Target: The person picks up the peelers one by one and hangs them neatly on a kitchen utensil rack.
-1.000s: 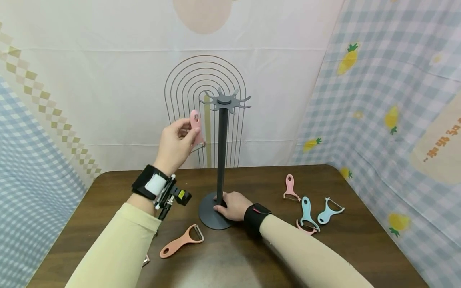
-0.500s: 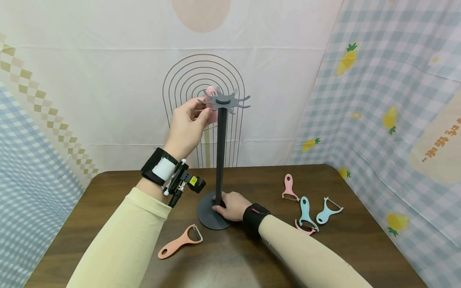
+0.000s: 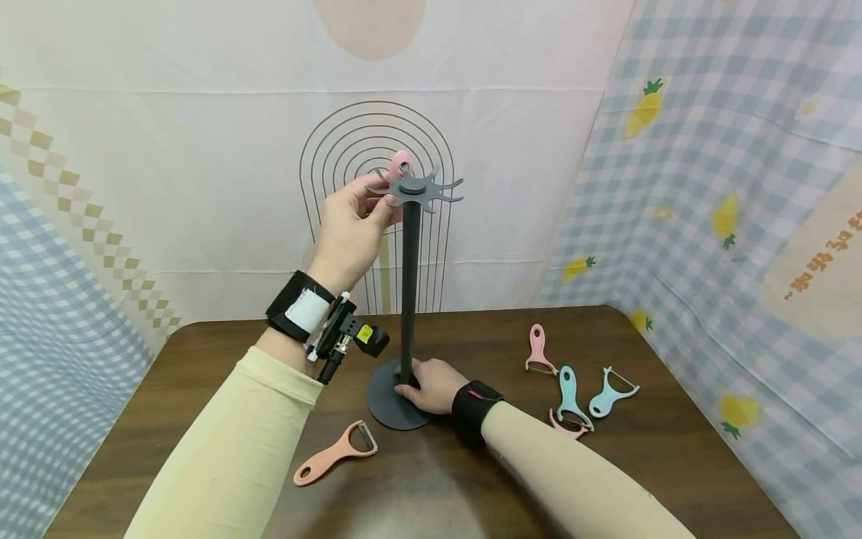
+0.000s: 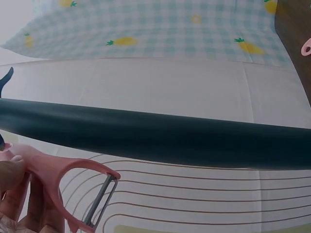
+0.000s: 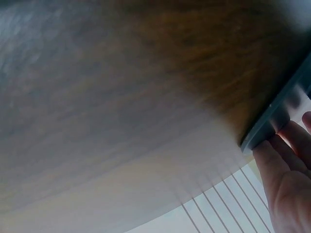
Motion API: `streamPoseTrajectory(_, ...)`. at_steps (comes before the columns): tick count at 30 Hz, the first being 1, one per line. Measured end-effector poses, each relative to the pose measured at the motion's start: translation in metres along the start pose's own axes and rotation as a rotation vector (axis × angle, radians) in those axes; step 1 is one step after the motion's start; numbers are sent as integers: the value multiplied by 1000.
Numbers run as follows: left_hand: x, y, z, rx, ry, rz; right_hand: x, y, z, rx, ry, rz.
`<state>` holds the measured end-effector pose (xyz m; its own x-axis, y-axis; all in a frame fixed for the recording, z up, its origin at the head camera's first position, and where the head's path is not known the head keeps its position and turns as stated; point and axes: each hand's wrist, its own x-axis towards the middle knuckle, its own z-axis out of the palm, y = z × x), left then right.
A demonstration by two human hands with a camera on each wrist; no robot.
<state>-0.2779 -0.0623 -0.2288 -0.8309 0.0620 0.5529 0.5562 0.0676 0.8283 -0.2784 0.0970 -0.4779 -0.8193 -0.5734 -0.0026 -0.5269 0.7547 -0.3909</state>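
My left hand (image 3: 350, 232) pinches a pink peeler (image 4: 53, 170) by its handle, holding it upright beside the top of a dark grey hook stand (image 3: 409, 284). The handle's holed end sits at one of the stand's hooks (image 3: 412, 187); whether the hook passes through the hole I cannot tell. In the left wrist view the peeler's blade end points away from the fingers. Low down, my right hand (image 3: 438, 385) grips the foot of the pole, over the round base (image 3: 387, 408), with some fingers hidden behind the pole.
An orange peeler (image 3: 330, 458) lies on the brown table (image 3: 471, 479) left of the base. To the right lie a pink peeler (image 3: 537, 344), two light blue peelers (image 3: 569, 389) and another pink peeler (image 3: 564, 427) partly covered. A patterned cloth (image 3: 525, 60) hangs behind the table.
The left hand has carried the pink peeler up and right, from beside the stand to its hooks. My right hand has stayed at the foot of the pole.
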Motion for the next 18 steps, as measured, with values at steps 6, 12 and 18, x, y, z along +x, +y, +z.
streamPoseTrajectory(6,0,-6,-3,88,-11,38,0,-2,-1,8,-9,-2)
streamPoseTrajectory(12,-3,-9,-5,117,-17,75,0,-3,-3,3,-14,-3)
streamPoseTrajectory(18,-15,0,-11,180,-43,61,1,1,-2,-5,-2,-16)
